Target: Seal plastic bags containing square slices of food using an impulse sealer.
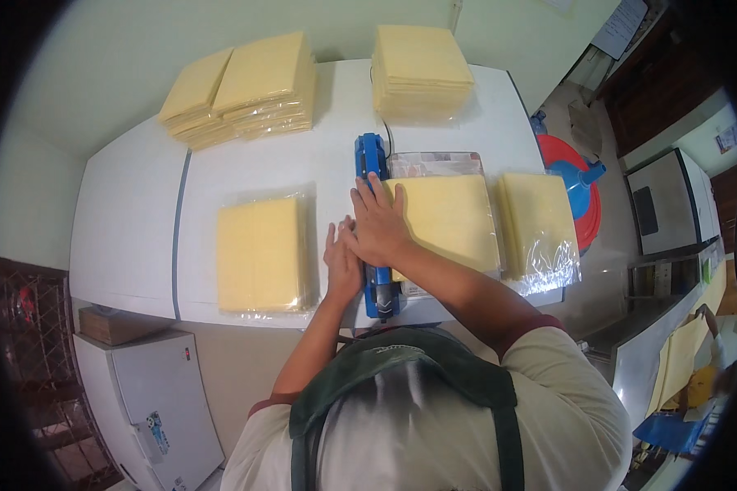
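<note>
Two-handed, spreading an open right hand (379,225) over a blue sealer (377,281) and the left edge of a yellow pack (446,217) lying toward the tabletop's (258,173) front-right corner, apparently steadying both, while resting a half-open left hand (342,266) beside the sealer without visibly gripping anything.

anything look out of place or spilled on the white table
Nothing stands out. The yellow packs sit on the white table, with no spill or damage visible; the right hand lies over the blue device.
</note>
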The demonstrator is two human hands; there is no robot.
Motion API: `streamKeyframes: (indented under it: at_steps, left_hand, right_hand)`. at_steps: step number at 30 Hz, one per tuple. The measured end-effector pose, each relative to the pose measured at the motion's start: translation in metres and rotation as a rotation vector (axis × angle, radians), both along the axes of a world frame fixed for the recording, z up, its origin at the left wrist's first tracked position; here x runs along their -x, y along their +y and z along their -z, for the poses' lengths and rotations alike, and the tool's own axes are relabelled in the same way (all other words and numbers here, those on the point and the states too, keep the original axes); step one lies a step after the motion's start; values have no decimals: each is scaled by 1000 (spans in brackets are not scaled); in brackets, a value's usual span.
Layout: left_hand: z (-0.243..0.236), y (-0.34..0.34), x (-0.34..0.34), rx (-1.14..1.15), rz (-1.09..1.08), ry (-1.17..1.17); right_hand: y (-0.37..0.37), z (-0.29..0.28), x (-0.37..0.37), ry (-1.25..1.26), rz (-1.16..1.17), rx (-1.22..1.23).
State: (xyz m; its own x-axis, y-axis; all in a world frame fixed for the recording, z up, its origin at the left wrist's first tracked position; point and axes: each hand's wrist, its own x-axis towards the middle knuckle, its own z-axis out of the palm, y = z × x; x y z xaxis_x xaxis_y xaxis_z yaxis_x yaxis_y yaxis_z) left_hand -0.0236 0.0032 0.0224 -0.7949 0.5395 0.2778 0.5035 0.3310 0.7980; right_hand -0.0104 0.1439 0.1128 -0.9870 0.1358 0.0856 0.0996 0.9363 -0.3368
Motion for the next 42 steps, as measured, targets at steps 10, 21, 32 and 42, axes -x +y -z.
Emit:
streamKeyframes:
  at_steps: [10,21,32,42]
  left_hand:
    - [-55,-20,-16,-338,-144,-185]
    - [-154,-8,-72,-532,230,-449]
    - [-85,33,-136,-100,490,-1539]
    - [-40,32,-131,-580,351,-1903]
  right_hand:
    - [3,-5,-3,-2,-19,21]
    - [11,-20,-9,-77,-85,101]
    - [99,-2,16,611,-36,650]
    - [173,-13,-103,-289,219,111]
